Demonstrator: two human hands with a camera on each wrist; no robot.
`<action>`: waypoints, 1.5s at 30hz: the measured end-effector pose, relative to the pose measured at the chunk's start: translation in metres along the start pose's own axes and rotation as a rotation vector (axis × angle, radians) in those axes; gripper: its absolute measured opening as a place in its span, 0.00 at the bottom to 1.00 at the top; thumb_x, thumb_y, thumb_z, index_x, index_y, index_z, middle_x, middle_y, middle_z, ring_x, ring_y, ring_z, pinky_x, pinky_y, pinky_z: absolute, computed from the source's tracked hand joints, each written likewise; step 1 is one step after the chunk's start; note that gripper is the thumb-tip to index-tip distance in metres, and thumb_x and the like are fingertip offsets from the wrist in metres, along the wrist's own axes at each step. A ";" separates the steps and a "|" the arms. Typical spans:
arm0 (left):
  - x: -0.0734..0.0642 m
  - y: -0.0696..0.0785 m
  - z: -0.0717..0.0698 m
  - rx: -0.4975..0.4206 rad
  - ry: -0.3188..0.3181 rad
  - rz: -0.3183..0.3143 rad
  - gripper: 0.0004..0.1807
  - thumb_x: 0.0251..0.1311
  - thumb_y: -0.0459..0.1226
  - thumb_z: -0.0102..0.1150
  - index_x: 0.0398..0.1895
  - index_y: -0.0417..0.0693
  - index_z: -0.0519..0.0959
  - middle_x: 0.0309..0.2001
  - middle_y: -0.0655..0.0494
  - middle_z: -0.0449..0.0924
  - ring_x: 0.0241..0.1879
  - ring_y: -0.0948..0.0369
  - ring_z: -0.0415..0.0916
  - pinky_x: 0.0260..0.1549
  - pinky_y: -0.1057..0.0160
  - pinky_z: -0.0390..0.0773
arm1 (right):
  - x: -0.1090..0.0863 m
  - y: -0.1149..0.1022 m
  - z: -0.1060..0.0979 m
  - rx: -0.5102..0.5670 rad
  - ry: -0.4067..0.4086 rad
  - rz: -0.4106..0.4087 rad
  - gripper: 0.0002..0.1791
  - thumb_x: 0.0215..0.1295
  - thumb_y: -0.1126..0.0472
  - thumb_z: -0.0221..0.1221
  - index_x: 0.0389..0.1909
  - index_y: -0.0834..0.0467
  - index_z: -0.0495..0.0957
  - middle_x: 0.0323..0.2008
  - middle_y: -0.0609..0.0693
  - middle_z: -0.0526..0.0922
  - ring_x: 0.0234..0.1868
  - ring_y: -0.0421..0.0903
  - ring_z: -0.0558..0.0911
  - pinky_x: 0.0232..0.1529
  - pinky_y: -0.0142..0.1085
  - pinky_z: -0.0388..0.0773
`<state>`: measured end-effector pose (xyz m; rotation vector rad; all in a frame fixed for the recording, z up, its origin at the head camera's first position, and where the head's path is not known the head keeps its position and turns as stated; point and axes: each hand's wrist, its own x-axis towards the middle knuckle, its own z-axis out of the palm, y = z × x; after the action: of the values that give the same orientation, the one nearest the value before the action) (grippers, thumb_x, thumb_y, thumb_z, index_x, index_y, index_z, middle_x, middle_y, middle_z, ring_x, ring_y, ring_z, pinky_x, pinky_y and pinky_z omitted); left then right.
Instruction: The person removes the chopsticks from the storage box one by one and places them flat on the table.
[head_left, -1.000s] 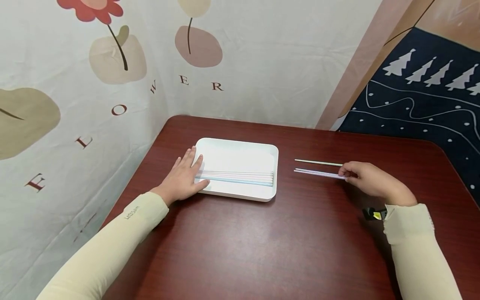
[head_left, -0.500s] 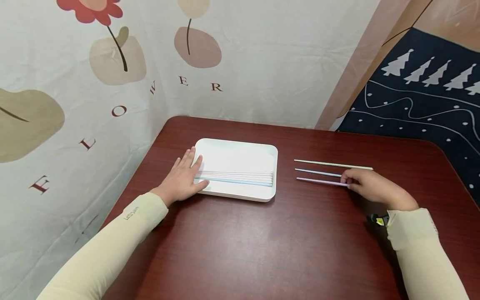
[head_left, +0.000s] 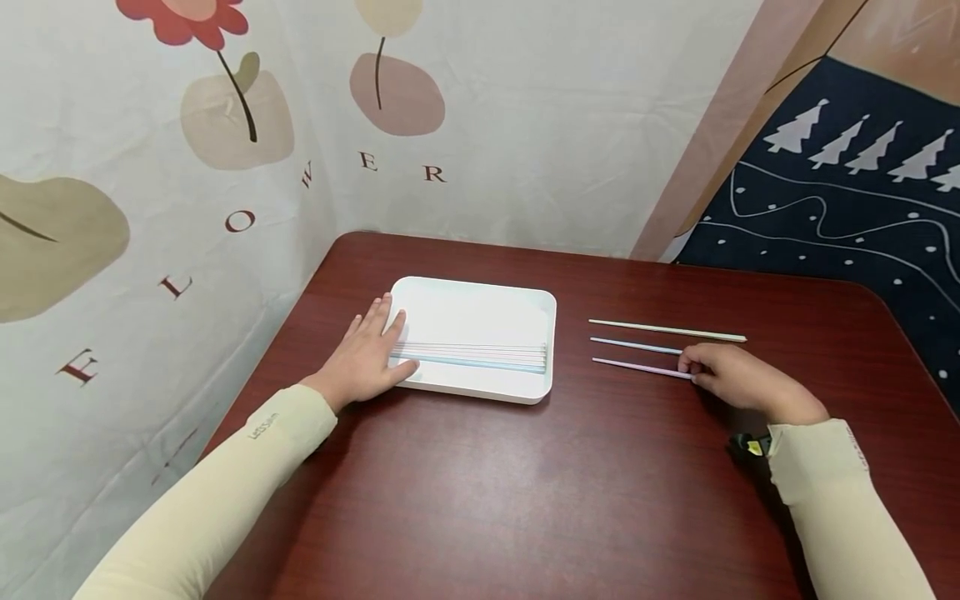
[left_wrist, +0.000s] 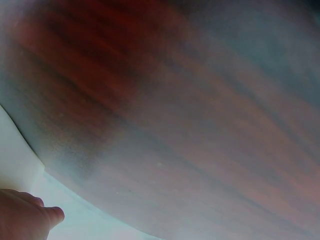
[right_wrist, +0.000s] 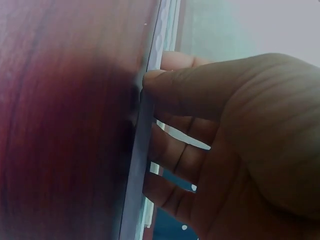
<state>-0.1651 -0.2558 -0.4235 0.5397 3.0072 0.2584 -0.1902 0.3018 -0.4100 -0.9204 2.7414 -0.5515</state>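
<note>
My left hand (head_left: 365, 354) lies spread over the left edge of a white tray (head_left: 472, 387), its thumb inside the rim. In the tray, several slim chopsticks (head_left: 480, 357) lie side by side, one of them light blue. To the tray's right, my right hand (head_left: 735, 375) pinches a pale purple chopstick (head_left: 637, 365) near its thick end. In the right wrist view, the thumb presses this chopstick's near side and the fingers (right_wrist: 175, 155) are behind it. Just beyond it, a blue chopstick (head_left: 630, 343) runs partly under the hand. Farther back lies a pale green chopstick (head_left: 667, 330).
The dark red wooden table (head_left: 487, 483) carries the tray and chopsticks. A white flower-print cloth (head_left: 525, 125) hangs behind the table and on the left. A navy cloth with white trees (head_left: 847, 192) hangs at the right.
The purple chopstick has moved nearer the person, away from the blue one. The blue one now lies apart from the green one, whose thick end has come into sight. The left hand stays put.
</note>
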 end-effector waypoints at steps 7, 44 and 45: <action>0.001 0.001 -0.002 0.006 -0.011 -0.003 0.50 0.66 0.62 0.46 0.78 0.35 0.49 0.78 0.36 0.31 0.77 0.43 0.30 0.70 0.39 0.41 | -0.001 -0.002 0.001 0.001 -0.007 0.032 0.14 0.62 0.76 0.60 0.35 0.52 0.78 0.28 0.41 0.73 0.31 0.41 0.72 0.34 0.38 0.72; 0.000 0.002 -0.004 -0.006 -0.042 -0.017 0.50 0.67 0.62 0.46 0.78 0.35 0.47 0.78 0.36 0.29 0.77 0.43 0.28 0.70 0.38 0.40 | 0.086 -0.080 -0.037 0.042 -0.033 -0.170 0.09 0.64 0.65 0.66 0.45 0.54 0.81 0.41 0.48 0.82 0.40 0.43 0.78 0.45 0.45 0.78; 0.000 0.002 -0.004 -0.007 -0.043 -0.017 0.50 0.66 0.62 0.46 0.78 0.35 0.47 0.78 0.36 0.29 0.77 0.43 0.28 0.70 0.38 0.40 | 0.089 -0.083 -0.037 0.036 -0.035 -0.177 0.09 0.64 0.65 0.66 0.44 0.54 0.81 0.41 0.47 0.81 0.40 0.43 0.77 0.44 0.44 0.77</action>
<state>-0.1651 -0.2546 -0.4191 0.5118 2.9672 0.2529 -0.2265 0.1968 -0.3485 -1.1602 2.6258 -0.6061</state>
